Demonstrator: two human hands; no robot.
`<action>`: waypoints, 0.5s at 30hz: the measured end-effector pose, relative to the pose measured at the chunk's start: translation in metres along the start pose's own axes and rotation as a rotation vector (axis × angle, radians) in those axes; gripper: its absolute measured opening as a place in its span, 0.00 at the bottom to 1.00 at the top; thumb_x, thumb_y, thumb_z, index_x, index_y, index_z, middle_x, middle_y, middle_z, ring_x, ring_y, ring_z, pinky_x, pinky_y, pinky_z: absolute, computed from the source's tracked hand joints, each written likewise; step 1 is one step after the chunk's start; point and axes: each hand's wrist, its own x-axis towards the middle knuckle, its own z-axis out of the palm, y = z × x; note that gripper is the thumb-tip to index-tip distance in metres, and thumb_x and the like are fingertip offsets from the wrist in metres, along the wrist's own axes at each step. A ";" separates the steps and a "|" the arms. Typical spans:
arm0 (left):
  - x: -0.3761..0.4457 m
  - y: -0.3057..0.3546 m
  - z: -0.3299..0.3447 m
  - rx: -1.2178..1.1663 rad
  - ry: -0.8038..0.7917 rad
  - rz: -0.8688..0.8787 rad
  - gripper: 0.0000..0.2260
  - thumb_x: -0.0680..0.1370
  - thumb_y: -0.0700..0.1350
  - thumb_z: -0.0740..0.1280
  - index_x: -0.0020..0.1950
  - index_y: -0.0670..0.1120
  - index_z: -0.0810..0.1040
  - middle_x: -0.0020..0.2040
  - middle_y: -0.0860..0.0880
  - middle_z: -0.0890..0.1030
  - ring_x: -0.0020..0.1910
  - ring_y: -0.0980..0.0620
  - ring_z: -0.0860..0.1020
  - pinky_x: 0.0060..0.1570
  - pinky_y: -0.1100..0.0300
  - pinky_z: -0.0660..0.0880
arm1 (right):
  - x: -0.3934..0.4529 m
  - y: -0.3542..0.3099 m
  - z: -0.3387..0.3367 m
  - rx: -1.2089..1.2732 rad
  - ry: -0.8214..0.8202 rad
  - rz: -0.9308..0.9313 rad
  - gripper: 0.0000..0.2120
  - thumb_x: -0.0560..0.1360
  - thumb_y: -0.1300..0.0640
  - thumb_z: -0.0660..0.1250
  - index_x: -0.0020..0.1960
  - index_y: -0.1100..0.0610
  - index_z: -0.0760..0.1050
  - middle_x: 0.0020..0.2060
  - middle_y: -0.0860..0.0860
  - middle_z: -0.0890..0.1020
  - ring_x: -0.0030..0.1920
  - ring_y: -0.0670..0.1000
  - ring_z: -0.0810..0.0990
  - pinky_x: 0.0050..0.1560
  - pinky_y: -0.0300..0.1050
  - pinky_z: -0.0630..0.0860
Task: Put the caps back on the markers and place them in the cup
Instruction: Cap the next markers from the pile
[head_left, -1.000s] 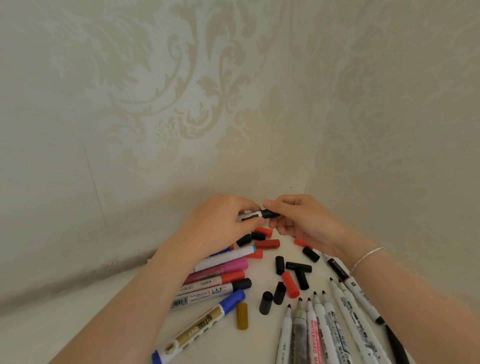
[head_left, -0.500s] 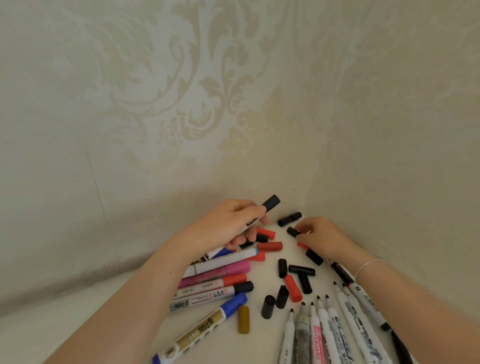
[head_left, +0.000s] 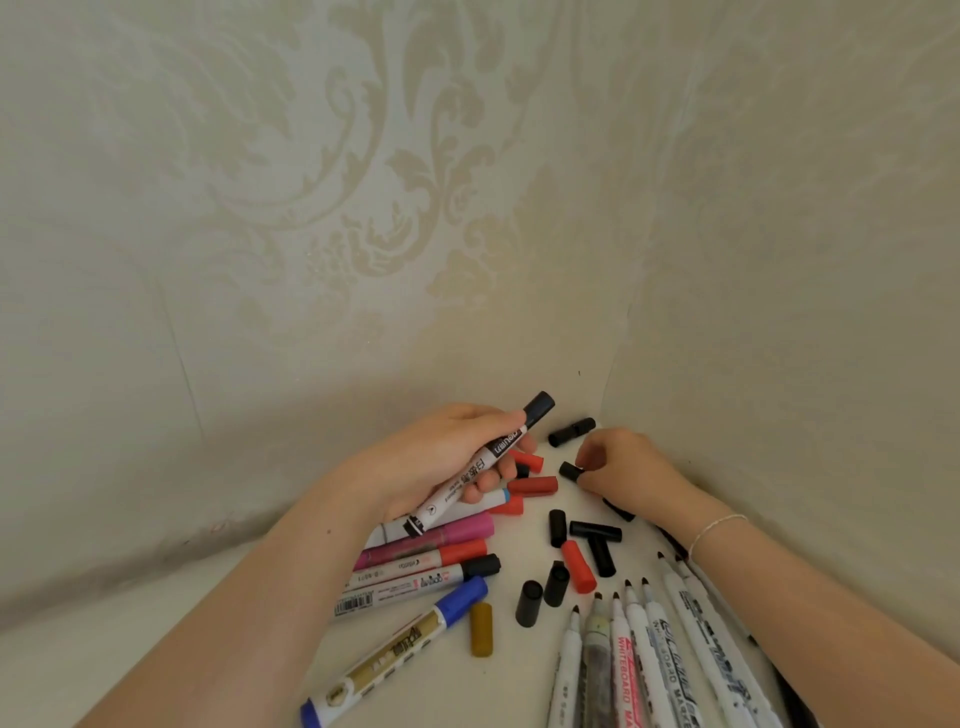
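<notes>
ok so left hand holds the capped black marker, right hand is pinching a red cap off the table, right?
Not quite: the head view shows the right hand pinching a black cap, not a red one. The left hand does hold the capped black marker.

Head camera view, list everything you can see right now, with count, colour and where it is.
Held marker: one, white barrel with black cap, in the left hand.
Capped markers: about five, caps pink, red, black, blue and light blue, lying in a group under and below the left forearm.
Uncapped markers: roughly seven, white barrels, fanned at bottom right, tips pointing away.
Loose black caps: about nine, scattered centre and near the wall corner.
Loose red caps: about four, centre.
Gold cap: one, beside the blue-capped marker.
Cup: none in view.
Bracelet: one, silver, right wrist.
Left hand: grips the held marker.
Right hand: pinches a black cap.
</notes>
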 end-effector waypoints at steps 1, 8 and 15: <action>0.000 0.000 0.000 -0.016 -0.005 0.001 0.14 0.82 0.50 0.61 0.54 0.41 0.80 0.33 0.49 0.76 0.25 0.57 0.70 0.24 0.67 0.68 | -0.001 -0.002 -0.001 0.019 0.035 -0.021 0.08 0.75 0.60 0.67 0.54 0.55 0.77 0.53 0.52 0.80 0.52 0.50 0.78 0.49 0.39 0.74; 0.005 -0.006 0.005 -0.014 0.026 -0.060 0.15 0.82 0.51 0.60 0.55 0.41 0.79 0.32 0.50 0.72 0.25 0.57 0.64 0.22 0.67 0.61 | -0.029 -0.047 -0.031 1.077 -0.269 -0.173 0.10 0.77 0.59 0.65 0.57 0.61 0.78 0.42 0.57 0.83 0.39 0.52 0.82 0.47 0.45 0.79; 0.003 -0.004 0.007 0.001 -0.001 -0.129 0.13 0.81 0.48 0.62 0.54 0.39 0.80 0.37 0.47 0.79 0.31 0.55 0.77 0.32 0.62 0.77 | -0.022 -0.042 -0.032 1.067 -0.008 -0.016 0.06 0.76 0.65 0.66 0.51 0.63 0.80 0.40 0.56 0.82 0.34 0.49 0.78 0.39 0.39 0.78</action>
